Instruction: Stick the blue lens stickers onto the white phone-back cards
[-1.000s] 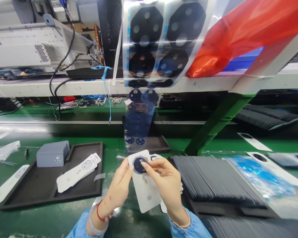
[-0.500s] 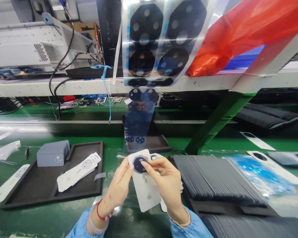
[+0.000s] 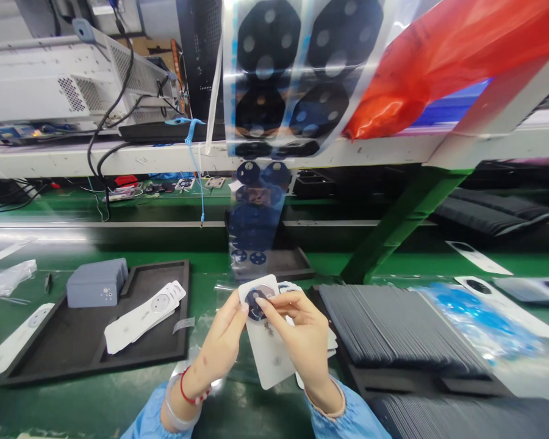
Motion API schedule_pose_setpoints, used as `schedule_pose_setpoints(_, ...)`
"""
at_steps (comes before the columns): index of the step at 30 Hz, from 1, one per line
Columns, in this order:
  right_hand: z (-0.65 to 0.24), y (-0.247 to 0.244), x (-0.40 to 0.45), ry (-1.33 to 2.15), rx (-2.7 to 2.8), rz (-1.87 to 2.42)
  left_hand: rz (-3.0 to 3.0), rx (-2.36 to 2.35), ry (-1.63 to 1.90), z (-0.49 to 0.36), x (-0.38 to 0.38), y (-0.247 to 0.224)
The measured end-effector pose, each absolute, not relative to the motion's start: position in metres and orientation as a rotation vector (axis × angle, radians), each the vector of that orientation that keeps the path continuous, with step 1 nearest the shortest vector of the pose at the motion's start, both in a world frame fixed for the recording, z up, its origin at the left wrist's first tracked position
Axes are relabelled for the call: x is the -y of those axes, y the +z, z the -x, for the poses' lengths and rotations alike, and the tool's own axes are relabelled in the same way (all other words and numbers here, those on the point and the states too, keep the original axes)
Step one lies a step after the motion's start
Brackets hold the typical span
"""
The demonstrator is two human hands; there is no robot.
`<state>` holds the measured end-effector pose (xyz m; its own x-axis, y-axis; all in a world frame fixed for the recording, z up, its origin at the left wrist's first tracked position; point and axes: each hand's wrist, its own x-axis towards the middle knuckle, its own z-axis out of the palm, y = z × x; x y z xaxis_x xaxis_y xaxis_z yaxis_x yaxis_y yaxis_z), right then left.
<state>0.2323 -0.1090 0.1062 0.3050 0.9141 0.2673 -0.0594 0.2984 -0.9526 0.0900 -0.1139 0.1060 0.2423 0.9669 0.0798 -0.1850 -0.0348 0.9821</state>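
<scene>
**Both hands at one white card**

The left hand point(image 3: 224, 335) is nearly closed, thumb and fingers clamped on the left edge of the card point(image 3: 274, 360). The right hand point(image 3: 302, 341) is curled in, its thumb tip touching the dark disc point(image 3: 255, 305) at the card's upper end; whether it pinches anything cannot be told. The card is tilted between the hands, above the green table point(image 3: 238, 414), with the black tray point(image 3: 68, 341) to the left and grey plates point(image 3: 398, 329) to the right.

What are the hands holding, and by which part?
A white panel, held near its top end: the left hand at the left edge, the right hand at the dark disc.
</scene>
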Motion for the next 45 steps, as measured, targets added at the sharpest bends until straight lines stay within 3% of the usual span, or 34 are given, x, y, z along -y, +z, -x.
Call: schedule_pose_setpoints(45, -0.233, 0.1077, 0.11, 0.792, 1.067, 1.04, -1.318, -0.955, 1.183, -0.0915, 0.118, 0.1108)
